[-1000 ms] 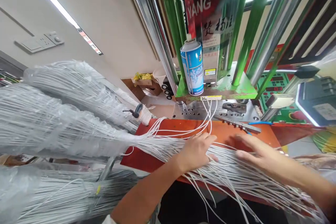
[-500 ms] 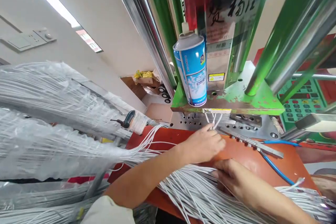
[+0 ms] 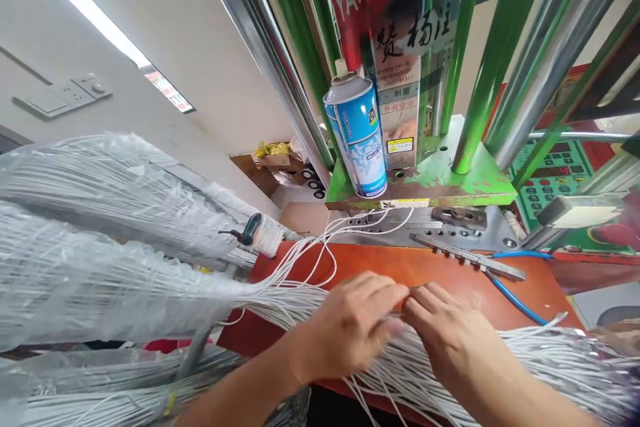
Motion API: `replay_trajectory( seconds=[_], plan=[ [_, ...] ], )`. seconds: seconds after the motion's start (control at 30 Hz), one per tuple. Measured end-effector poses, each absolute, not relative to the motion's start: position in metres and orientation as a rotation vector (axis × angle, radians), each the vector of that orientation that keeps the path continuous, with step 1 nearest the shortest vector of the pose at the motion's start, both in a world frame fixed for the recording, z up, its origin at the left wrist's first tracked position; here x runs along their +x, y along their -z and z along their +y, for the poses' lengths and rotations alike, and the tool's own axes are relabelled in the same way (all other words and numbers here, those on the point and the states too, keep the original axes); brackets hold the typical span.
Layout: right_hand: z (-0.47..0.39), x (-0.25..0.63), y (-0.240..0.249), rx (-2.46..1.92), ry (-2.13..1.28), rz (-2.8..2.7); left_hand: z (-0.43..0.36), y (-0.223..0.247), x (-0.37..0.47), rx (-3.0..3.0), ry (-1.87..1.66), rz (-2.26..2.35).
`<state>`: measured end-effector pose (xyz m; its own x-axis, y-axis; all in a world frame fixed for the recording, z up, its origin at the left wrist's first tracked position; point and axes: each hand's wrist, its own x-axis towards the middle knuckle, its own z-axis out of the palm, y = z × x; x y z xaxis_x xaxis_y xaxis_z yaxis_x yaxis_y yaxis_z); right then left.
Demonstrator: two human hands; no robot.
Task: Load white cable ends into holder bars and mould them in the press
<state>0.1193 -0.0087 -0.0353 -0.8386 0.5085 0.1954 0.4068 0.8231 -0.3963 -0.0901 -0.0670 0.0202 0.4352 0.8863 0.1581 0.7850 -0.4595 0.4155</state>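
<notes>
My left hand is over the bundle of white cables, its fingers bent and partly blurred. Its fingertips meet those of my right hand, whose fingers are curled over the same bundle. Whatever lies between the fingertips is too small and hidden to name. Beyond the hands, a few white cables run up under the green machine plate. A toothed metal bar lies on the orange-brown work surface, to the right of and beyond my hands.
A blue spray can stands on the green plate. Plastic-wrapped cable bundles fill the left side. A blue hose crosses the surface at the right. A control panel is behind, and a black-handled tool lies at the left.
My left hand has come back from the cables by the machine plate to beside my right hand. Those cables now stay under the plate. My right hand's fingers have moved up slightly.
</notes>
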Motion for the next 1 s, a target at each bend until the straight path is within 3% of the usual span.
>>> replay_trajectory(
  seconds=[0.13,0.23,0.4,0.57,0.83,1.0],
  plan=[
    [-0.019,0.138,0.006,-0.814,-0.75,-2.828,-0.075,-0.036,-0.047,2.309,-0.674,1.283],
    [-0.02,0.154,0.0,-0.923,-1.052,-2.833,-0.075,-0.029,-0.045,2.228,-0.567,1.252],
    [0.0,0.171,0.025,-1.12,-0.87,-2.809,-0.062,0.007,-0.054,2.247,-0.222,1.455],
    [0.018,0.166,0.047,-0.949,-1.128,-2.665,-0.044,0.027,-0.051,2.329,-0.104,1.637],
    [0.013,0.181,0.003,-0.923,-1.278,-2.586,-0.052,-0.02,-0.033,2.123,-0.373,1.355],
    [-0.002,0.224,0.03,-1.021,-0.998,-2.842,-0.084,0.023,-0.039,1.666,-0.104,1.19]
  ],
)
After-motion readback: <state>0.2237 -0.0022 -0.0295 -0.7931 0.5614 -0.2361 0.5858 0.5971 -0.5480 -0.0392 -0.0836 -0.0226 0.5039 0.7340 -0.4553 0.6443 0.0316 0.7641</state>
